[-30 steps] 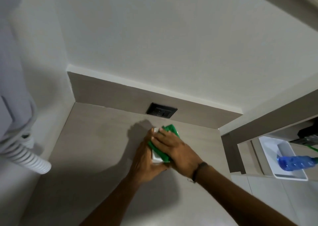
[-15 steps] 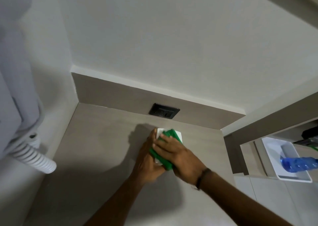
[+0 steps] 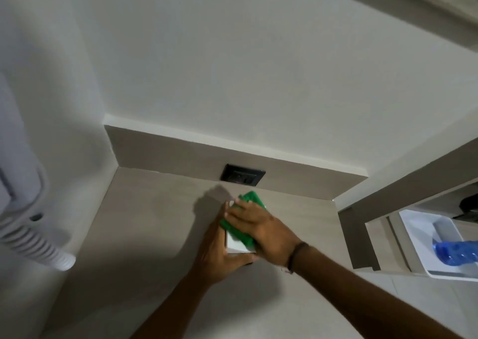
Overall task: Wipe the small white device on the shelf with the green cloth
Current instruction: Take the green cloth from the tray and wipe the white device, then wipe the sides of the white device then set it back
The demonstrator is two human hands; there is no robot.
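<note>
On the shelf (image 3: 144, 235), below the dark socket (image 3: 243, 175): small white device (image 3: 236, 245), gripped at its left edge by left hand (image 3: 219, 250), thumb curled under the near corner. Right hand (image 3: 258, 229) pressed flat on green cloth (image 3: 252, 201), fingers spread, pinning it over the device's top. Compared with half a second ago: cloth pushed farther toward the socket, bunched past the fingertips; more white bared at the near end. White tray (image 3: 413, 225) with blue bottle (image 3: 457, 252) well apart at right.
</note>
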